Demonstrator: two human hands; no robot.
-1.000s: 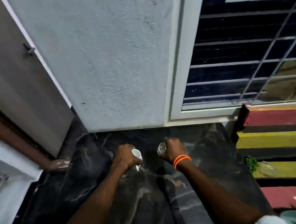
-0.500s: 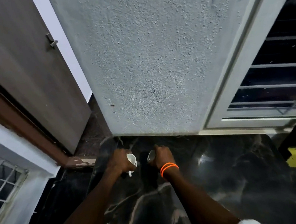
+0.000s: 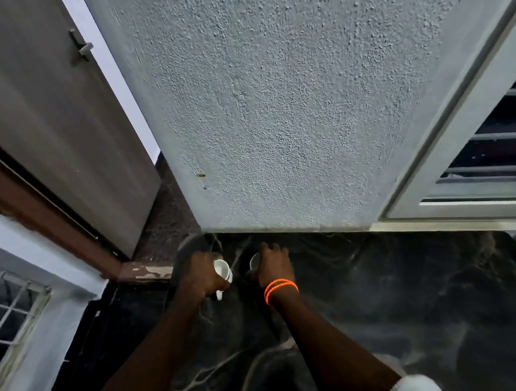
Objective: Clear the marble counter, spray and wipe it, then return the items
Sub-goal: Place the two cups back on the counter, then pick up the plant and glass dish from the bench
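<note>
Presently, head view: my left hand [image 3: 200,278] grips a white cup [image 3: 223,269]; my right hand [image 3: 273,268], orange bands [image 3: 280,289] at the wrist, grips a steel cup [image 3: 254,262]; both near the wall [image 3: 289,113], over the dark marble counter [image 3: 403,307].

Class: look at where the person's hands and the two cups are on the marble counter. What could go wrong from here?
1. The white cup in the left hand and the cup in the right hand sit close together; they could knock and chip.
2. Both are near the rough wall; a push forward might strike it.
3. The marble counter is hard; a dropped cup could break.
</note>
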